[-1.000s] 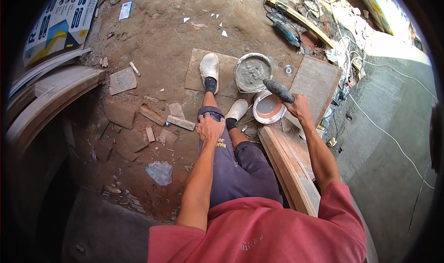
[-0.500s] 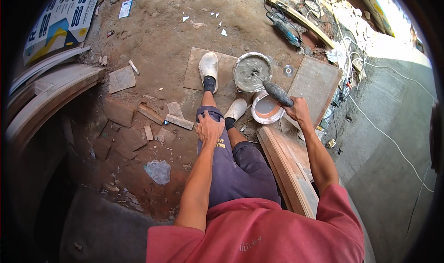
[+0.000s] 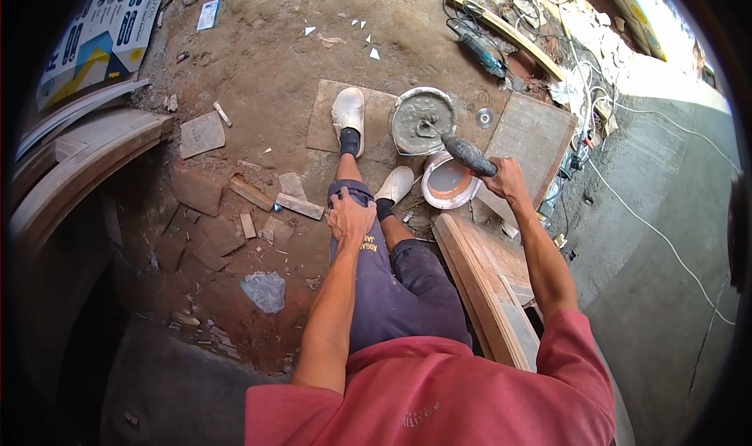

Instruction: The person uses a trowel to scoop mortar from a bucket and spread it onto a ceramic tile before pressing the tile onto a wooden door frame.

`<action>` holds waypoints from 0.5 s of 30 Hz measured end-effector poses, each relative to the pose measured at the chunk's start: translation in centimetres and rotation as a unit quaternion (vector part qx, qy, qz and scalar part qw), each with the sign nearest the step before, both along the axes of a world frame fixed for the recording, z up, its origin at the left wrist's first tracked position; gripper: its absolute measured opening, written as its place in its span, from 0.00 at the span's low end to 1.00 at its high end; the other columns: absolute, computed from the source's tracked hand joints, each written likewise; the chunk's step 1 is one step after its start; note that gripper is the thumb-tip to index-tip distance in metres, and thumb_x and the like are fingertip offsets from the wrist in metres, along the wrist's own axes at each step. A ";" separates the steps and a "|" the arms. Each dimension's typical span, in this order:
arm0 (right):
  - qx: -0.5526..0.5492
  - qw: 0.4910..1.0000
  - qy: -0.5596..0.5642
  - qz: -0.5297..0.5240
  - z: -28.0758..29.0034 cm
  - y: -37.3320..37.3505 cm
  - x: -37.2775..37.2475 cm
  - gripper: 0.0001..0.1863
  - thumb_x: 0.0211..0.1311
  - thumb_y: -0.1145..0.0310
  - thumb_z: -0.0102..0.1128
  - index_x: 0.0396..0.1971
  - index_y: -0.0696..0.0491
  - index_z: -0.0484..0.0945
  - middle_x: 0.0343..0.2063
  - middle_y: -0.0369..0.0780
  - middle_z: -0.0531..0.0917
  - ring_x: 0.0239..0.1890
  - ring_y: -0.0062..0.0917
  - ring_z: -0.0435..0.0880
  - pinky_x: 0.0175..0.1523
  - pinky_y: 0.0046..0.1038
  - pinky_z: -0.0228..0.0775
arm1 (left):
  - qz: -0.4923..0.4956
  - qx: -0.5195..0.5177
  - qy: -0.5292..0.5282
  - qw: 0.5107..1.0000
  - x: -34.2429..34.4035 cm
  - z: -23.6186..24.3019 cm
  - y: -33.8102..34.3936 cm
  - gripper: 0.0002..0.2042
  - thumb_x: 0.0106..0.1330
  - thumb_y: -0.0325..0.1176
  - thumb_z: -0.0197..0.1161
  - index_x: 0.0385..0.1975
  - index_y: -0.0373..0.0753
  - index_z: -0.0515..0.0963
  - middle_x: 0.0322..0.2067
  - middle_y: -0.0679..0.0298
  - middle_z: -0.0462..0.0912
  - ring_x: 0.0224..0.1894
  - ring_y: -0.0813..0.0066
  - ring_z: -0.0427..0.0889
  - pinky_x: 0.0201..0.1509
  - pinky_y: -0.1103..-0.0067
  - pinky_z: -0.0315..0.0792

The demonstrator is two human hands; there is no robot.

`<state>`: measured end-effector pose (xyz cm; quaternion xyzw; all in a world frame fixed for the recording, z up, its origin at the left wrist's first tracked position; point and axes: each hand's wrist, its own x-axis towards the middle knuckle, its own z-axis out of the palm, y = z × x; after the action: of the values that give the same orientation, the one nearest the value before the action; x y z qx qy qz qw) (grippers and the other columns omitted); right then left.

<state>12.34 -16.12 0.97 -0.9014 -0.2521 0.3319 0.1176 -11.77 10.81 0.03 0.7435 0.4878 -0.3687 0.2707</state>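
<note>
My right hand (image 3: 502,175) is closed around the grip of a dark, dust-coated power mixer (image 3: 464,152). Its shaft reaches into a white bucket (image 3: 448,103) of wet grey mixture (image 3: 411,115), which is swirled where the shaft enters. Just below this, a second white bucket (image 3: 450,197) holds greyish liquid with an orange band visible inside. My left hand (image 3: 349,215) rests on my left thigh near the knee of my purple shorts, fingers spread and bent over the cloth. My white clogs stand on and beside a dusty board (image 3: 317,117).
Stacked wooden boards (image 3: 478,281) lie beside my right leg. A grey panel (image 3: 533,140), teal angle grinder (image 3: 479,54), wooden plank (image 3: 521,42) and tangled cables are to the right. Printed cardboard (image 3: 98,42), curved timber pieces (image 3: 94,144), broken offcuts and a plastic bag (image 3: 265,291) are on the left.
The mixture has shifted around the shaft, showing a curled swirl now. The whole view has moved slightly; my hands keep their places on the mixer and thigh.
</note>
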 end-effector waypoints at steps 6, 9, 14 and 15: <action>0.012 1.000 0.002 -0.009 0.2 0.3 0.0 0.25 0.49 0.48 0.74 0.26 0.58 0.83 0.21 0.53 0.81 0.24 0.48 0.82 0.33 0.40 0.73 | -0.012 0.023 -0.012 1.000 -0.5 0.0 0.0 0.38 0.54 0.48 0.67 0.64 0.38 0.66 0.58 0.45 0.72 0.54 0.47 0.80 0.60 0.61 0.72; 0.056 0.998 0.008 -0.031 0.1 0.4 0.3 0.22 0.50 0.52 0.74 0.26 0.59 0.84 0.21 0.53 0.81 0.25 0.48 0.82 0.33 0.40 0.73 | -0.006 0.019 -0.007 1.000 -0.3 -0.2 0.2 0.37 0.54 0.49 0.68 0.63 0.37 0.67 0.57 0.46 0.73 0.53 0.47 0.81 0.60 0.61 0.72; -0.006 1.000 0.009 -0.028 0.3 0.4 0.1 0.16 0.48 0.57 0.73 0.31 0.53 0.86 0.25 0.51 0.84 0.29 0.48 0.84 0.36 0.40 0.75 | -0.014 0.021 -0.009 1.000 0.0 0.2 0.1 0.36 0.54 0.49 0.68 0.63 0.37 0.68 0.56 0.46 0.73 0.53 0.47 0.80 0.60 0.61 0.72; 0.014 0.999 0.018 -0.042 0.4 0.5 0.2 0.16 0.48 0.56 0.74 0.31 0.54 0.86 0.25 0.51 0.83 0.29 0.48 0.84 0.36 0.40 0.75 | -0.005 0.002 0.000 1.000 0.3 0.4 0.2 0.36 0.55 0.49 0.67 0.63 0.38 0.67 0.57 0.45 0.73 0.54 0.47 0.80 0.61 0.61 0.71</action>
<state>12.50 -15.61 1.41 -0.9032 -0.2163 0.3395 0.1487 -11.48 11.05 0.45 0.7468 0.4844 -0.3688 0.2675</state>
